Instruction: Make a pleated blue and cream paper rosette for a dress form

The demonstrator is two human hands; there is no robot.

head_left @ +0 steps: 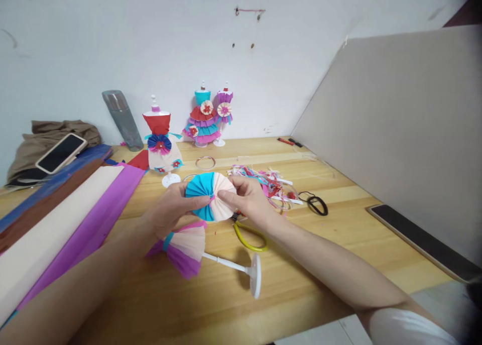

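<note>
A round pleated crepe-paper rosette (pixel 199 184), half turquoise and half pale peach, is held up over the table between both hands. My left hand (pixel 175 204) pinches its turquoise side, thumb pressed near the centre. On the peach side my right hand (pixel 246 197) grips it, thumb also close to the middle. Beneath the hands a small dress-form stand (pixel 254 275) lies on its side, wearing a purple and peach paper skirt (pixel 188 252) with a turquoise band. Partly hidden behind my right hand are yellow-handled scissors (pixel 250 239).
Three dressed mini mannequins (pixel 158 129) stand toward the wall. Coloured paper sheets (pixel 71 209) and a phone (pixel 62 153) lie left, near a grey bottle (pixel 124 121). Paper scraps (pixel 273 182), a black hair tie (pixel 317 205) and a dark flat object (pixel 422 242) are right.
</note>
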